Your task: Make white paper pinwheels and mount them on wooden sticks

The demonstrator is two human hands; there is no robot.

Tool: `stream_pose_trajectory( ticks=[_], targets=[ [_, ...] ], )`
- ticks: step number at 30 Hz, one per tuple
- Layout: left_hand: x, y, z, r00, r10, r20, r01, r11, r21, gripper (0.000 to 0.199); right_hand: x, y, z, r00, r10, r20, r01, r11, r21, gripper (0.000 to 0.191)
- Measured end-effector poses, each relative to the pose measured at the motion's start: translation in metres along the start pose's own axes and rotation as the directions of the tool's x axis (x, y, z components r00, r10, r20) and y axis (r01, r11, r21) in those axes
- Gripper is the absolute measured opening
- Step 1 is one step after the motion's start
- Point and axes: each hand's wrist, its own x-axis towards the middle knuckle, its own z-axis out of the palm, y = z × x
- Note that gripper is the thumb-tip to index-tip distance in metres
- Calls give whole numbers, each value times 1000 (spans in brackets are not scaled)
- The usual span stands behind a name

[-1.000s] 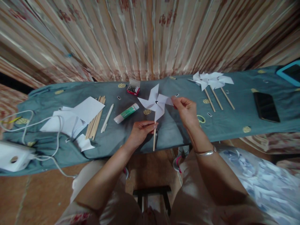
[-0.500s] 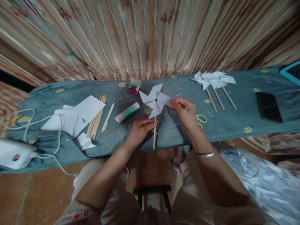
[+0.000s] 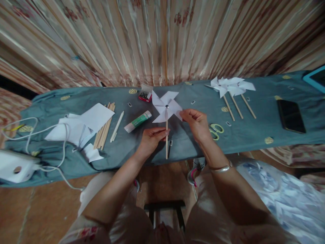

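Note:
A white paper pinwheel [image 3: 162, 107] on a thin wooden stick stands upright over the middle of the table, a shiny pin at its centre. My left hand [image 3: 151, 140] is closed around the stick below the blades, pinching it between thumb and fingers. At the right, my right hand [image 3: 196, 122] has its thumb and forefinger together on the tip of one blade. Behind the pinwheel sits a small open red box of pins [image 3: 145, 96]. A green and white glue stick [image 3: 138, 121] lies to its left, and scissors with yellow-green handles [image 3: 215, 130] lie beside my right wrist.
Three pinwheels [image 3: 233, 87] lie at the back right, near a black phone [image 3: 291, 116]. Leftward are a white pen [image 3: 117, 127], several wooden sticks [image 3: 104, 130], paper sheets [image 3: 95, 117] and a white device [image 3: 17, 166] with a cable. A curtain [image 3: 152, 40] hangs behind the table.
The pinwheel's blades have turned, and the pinwheel has shifted slightly left. My right hand has moved a little left and down, uncovering more of the scissors. My left hand keeps its hold.

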Motion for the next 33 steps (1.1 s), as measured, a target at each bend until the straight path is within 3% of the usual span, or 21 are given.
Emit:
stream_pose_trajectory(
  ticks=[16,33],
  targets=[
    [1,1,1,999,13,-44,-12,1000,7,42,-7,2,12,991,80,103,-84,996,38,38],
    [3,-1,0,999,31,-31,-31,1000,4,39,-13,-1,20,979,80,189,-100,990,98,50]
  ],
)
